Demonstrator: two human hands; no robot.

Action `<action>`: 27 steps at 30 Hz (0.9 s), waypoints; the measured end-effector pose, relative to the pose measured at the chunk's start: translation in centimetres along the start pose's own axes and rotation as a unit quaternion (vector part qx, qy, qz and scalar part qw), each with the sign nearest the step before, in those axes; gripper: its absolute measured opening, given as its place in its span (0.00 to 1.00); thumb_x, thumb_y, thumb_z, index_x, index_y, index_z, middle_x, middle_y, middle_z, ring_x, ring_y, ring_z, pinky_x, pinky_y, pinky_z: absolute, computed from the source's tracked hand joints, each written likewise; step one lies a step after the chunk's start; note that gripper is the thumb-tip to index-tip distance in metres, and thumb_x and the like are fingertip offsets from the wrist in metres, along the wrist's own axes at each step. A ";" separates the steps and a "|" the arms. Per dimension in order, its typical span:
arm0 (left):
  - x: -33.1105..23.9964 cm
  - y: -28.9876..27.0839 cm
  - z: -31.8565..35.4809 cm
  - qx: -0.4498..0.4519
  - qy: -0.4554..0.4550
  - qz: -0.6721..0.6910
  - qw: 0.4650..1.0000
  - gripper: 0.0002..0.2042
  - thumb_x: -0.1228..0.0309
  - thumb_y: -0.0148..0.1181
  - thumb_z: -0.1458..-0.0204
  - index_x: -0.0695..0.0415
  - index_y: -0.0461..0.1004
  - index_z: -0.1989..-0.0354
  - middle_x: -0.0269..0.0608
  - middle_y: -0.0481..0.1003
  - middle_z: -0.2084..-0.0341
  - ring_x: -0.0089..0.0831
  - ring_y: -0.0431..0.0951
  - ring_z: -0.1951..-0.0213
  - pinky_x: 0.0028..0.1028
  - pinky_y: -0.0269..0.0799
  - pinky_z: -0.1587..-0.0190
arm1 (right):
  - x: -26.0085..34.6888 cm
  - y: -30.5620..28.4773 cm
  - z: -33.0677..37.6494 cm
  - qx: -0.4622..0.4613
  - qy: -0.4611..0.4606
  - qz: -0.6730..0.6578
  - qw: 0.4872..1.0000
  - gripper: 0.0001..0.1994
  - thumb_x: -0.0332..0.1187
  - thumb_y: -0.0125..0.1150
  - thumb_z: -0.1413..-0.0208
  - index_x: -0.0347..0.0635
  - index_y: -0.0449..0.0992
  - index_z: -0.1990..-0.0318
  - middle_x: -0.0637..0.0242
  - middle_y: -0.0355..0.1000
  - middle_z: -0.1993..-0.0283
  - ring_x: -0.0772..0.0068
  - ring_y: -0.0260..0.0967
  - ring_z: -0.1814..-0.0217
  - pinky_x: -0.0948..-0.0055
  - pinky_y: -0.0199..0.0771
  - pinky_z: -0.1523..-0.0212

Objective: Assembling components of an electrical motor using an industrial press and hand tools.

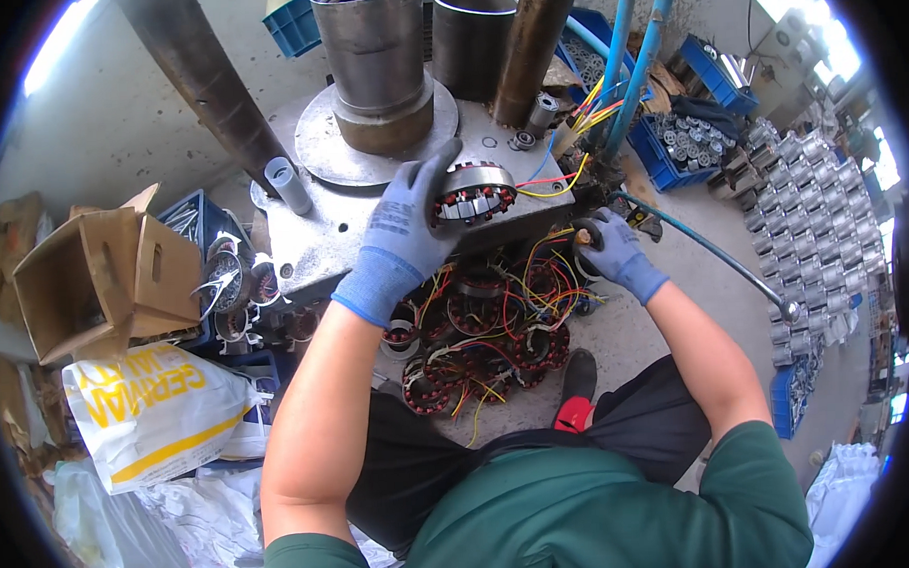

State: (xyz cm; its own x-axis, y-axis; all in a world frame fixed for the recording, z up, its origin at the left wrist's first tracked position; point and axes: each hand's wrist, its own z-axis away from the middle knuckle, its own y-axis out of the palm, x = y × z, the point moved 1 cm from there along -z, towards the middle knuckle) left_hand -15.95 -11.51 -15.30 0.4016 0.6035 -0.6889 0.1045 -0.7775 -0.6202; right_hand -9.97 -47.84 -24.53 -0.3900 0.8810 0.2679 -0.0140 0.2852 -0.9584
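My left hand (404,224), in a grey-blue knit glove, is closed around one side of a motor stator (480,205) with a metal ring and red-tipped slots. The stator is tilted over the front edge of the steel press table (323,234). Red, yellow and blue lead wires (556,188) run from its right side toward the press's right corner. My right hand (619,250), gloved too, is curled beside that corner, below the table top. A small tan thing shows at its fingers; what it grips I cannot make out. Below both hands lies a pile of wound stators (480,308) with loose coloured wires.
A steel cylinder (371,57) stands on a round plate between thick columns. A grey tube (287,185) rests at the table's left. Cardboard boxes (104,276) and a white sack (154,415) lie left. Blue hoses (637,67), bins and stacked metal housings (808,222) stand right.
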 end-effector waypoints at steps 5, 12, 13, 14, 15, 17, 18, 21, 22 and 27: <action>-0.3 1.8 0.0 -0.008 -0.025 -0.067 0.997 0.45 0.77 0.67 0.53 0.46 0.53 0.24 0.57 0.68 0.39 0.56 0.72 0.40 0.45 0.72 0.38 | 9.6 -8.2 1.7 -0.076 -0.037 -0.510 0.856 0.19 0.29 0.59 0.49 0.35 0.76 0.48 0.50 0.76 0.47 0.59 0.74 0.45 0.63 0.73 0.39; 0.1 3.2 0.1 -0.033 -0.058 0.021 0.998 0.46 0.80 0.68 0.52 0.50 0.50 0.23 0.56 0.67 0.35 0.52 0.72 0.37 0.41 0.71 0.36 | 16.7 -12.0 -2.1 -0.134 -0.234 -0.725 0.634 0.15 0.36 0.48 0.40 0.36 0.74 0.54 0.56 0.73 0.63 0.63 0.73 0.59 0.54 0.76 0.47; 0.1 3.4 0.2 -0.034 -0.041 0.016 0.998 0.45 0.81 0.67 0.52 0.51 0.52 0.24 0.56 0.68 0.37 0.52 0.72 0.38 0.40 0.72 0.37 | 16.9 -11.6 -2.5 -0.119 -0.246 -0.746 0.608 0.16 0.41 0.47 0.36 0.37 0.74 0.56 0.57 0.72 0.66 0.64 0.72 0.63 0.52 0.76 0.50; 0.2 3.6 0.2 -0.035 -0.025 0.010 0.999 0.45 0.82 0.66 0.53 0.52 0.53 0.24 0.56 0.69 0.38 0.51 0.73 0.39 0.40 0.72 0.37 | 17.2 -11.1 -3.1 -0.104 -0.257 -0.766 0.580 0.18 0.46 0.46 0.31 0.38 0.73 0.57 0.59 0.70 0.69 0.64 0.70 0.67 0.50 0.77 0.54; 0.6 3.8 0.1 -0.036 -0.027 0.011 0.999 0.45 0.82 0.66 0.53 0.52 0.53 0.24 0.56 0.69 0.38 0.51 0.73 0.39 0.40 0.72 0.37 | 17.7 -10.6 -3.9 -0.126 -0.266 -0.747 0.596 0.24 0.52 0.41 0.27 0.38 0.72 0.60 0.60 0.69 0.72 0.65 0.69 0.72 0.55 0.77 0.60; 1.2 4.5 0.1 -0.049 0.023 -0.014 0.998 0.43 0.83 0.65 0.53 0.54 0.56 0.25 0.55 0.69 0.40 0.50 0.74 0.41 0.40 0.74 0.39 | 17.2 -8.7 -5.3 -0.127 -0.255 -0.724 0.629 0.23 0.50 0.40 0.26 0.38 0.72 0.61 0.61 0.69 0.73 0.66 0.69 0.74 0.58 0.77 0.62; 1.7 4.7 0.1 -0.048 0.021 -0.012 0.999 0.43 0.83 0.65 0.53 0.54 0.56 0.25 0.55 0.69 0.40 0.50 0.74 0.41 0.40 0.74 0.39 | 17.1 -8.0 -5.7 -0.129 -0.247 -0.698 0.660 0.23 0.49 0.40 0.26 0.38 0.72 0.62 0.61 0.69 0.74 0.67 0.68 0.75 0.61 0.77 0.63; 2.0 4.2 0.0 -0.056 0.055 0.000 0.997 0.43 0.81 0.69 0.53 0.55 0.57 0.26 0.53 0.67 0.40 0.49 0.75 0.41 0.39 0.76 0.40 | 17.4 -7.5 -6.4 -0.125 -0.207 -0.660 0.711 0.23 0.49 0.38 0.25 0.39 0.69 0.63 0.61 0.67 0.74 0.67 0.66 0.75 0.56 0.78 0.60; 2.0 4.3 -0.1 -0.056 0.051 0.001 0.997 0.43 0.81 0.69 0.53 0.55 0.57 0.26 0.53 0.67 0.40 0.49 0.75 0.41 0.39 0.76 0.40 | 17.4 -7.3 -6.7 -0.122 -0.195 -0.641 0.733 0.23 0.49 0.38 0.25 0.39 0.69 0.63 0.60 0.68 0.74 0.67 0.67 0.74 0.56 0.79 0.59; 2.6 5.2 -0.6 -0.089 0.043 0.017 0.995 0.45 0.73 0.76 0.53 0.54 0.56 0.26 0.54 0.67 0.40 0.47 0.75 0.41 0.40 0.76 0.40 | 19.4 -7.8 -6.2 -0.085 -0.151 -0.635 0.753 0.22 0.49 0.38 0.26 0.38 0.70 0.61 0.60 0.69 0.72 0.66 0.69 0.72 0.55 0.79 0.53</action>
State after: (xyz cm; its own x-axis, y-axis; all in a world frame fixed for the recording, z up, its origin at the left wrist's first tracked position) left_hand -13.83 -14.09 -20.13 0.4835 0.5645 -0.6690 0.2456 -0.8210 -0.5154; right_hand -11.72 -30.69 -11.27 -0.3540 -0.2610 0.8981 -0.4448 0.8917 0.0838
